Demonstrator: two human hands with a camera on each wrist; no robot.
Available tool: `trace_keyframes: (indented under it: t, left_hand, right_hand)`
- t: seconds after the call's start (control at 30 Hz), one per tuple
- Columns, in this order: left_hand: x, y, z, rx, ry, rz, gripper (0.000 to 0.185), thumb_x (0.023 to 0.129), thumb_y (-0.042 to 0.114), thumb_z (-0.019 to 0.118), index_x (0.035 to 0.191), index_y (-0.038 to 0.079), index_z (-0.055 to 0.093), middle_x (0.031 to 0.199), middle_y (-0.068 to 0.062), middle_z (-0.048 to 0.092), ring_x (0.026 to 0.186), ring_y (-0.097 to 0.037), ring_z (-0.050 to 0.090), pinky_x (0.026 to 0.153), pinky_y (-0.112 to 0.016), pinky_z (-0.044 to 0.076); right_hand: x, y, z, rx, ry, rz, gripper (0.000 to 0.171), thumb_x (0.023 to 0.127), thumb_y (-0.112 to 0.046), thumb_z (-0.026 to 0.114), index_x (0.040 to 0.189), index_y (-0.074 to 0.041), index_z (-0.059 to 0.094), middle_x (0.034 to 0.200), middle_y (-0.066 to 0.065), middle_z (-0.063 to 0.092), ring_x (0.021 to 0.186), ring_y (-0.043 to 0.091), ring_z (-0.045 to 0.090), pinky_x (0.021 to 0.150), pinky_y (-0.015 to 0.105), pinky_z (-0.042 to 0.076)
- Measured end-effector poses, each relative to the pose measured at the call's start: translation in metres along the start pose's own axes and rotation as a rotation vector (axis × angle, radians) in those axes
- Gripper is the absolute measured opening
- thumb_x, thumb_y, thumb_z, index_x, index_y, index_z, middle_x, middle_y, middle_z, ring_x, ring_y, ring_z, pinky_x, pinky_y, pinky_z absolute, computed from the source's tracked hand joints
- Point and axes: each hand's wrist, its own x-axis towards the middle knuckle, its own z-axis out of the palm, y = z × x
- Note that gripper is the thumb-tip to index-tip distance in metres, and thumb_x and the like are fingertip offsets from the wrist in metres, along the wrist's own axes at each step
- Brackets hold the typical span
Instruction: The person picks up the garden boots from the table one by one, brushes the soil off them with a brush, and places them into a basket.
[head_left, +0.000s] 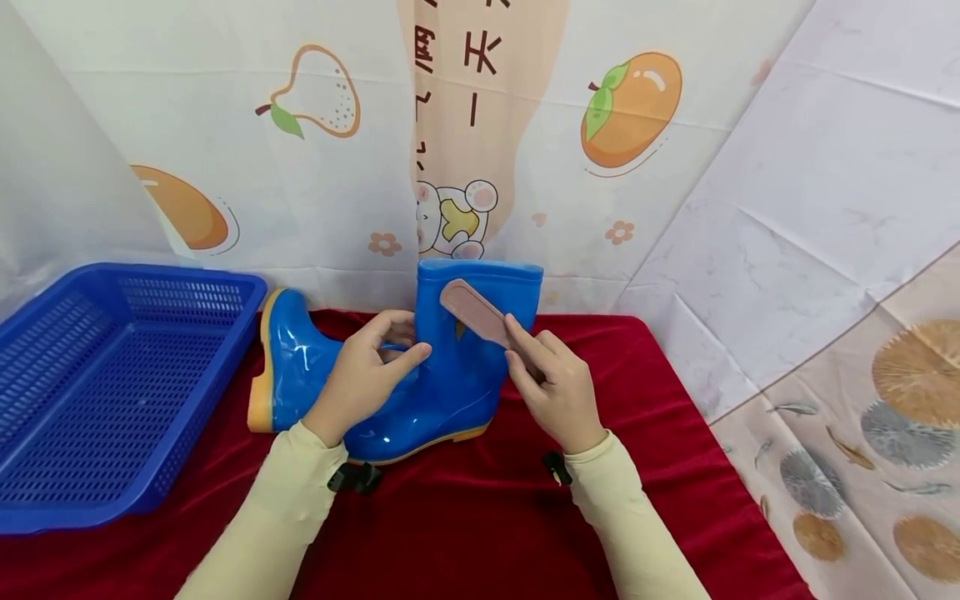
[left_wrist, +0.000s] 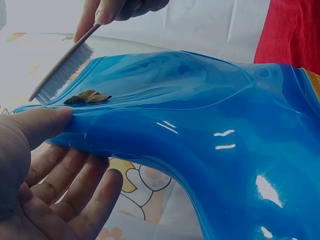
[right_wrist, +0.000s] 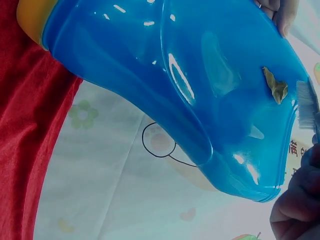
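My left hand (head_left: 367,367) gripped the upright blue rain boot (head_left: 457,358) at the front of its shaft, thumb (left_wrist: 37,125) pressed on the glossy side and fingers curled behind the edge, while the boot stood on the red cloth (head_left: 660,467) with a second blue boot (head_left: 288,367) lying just behind it, beside the blue basket (head_left: 97,383). My right hand (head_left: 558,387) held the pink brush (head_left: 474,312) by its handle, fingers wrapped round it, with the white bristles (left_wrist: 67,72) set against the boot's upper shaft just beside a small brown leaf (left_wrist: 87,97) stuck to the surface.
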Motion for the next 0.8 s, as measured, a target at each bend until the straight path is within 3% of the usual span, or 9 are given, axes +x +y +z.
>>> trace_keyframes:
  t: [0.8]
  left_hand:
    - [-0.0001, 0.0000, -0.0014, 0.035, 0.025, -0.004, 0.043, 0.101, 0.028, 0.069, 0.138, 0.009, 0.059, 0.121, -0.009, 0.069, 0.111, -0.025, 0.066, 0.093, -0.049, 0.059]
  right_hand:
    - [-0.0012, 0.0031, -0.0021, -0.071, -0.057, 0.050, 0.050, 0.091, -0.002, 0.076, 0.139, -0.014, 0.067, 0.069, -0.001, 0.048, 0.059, 0.005, 0.038, 0.048, 0.020, 0.034]
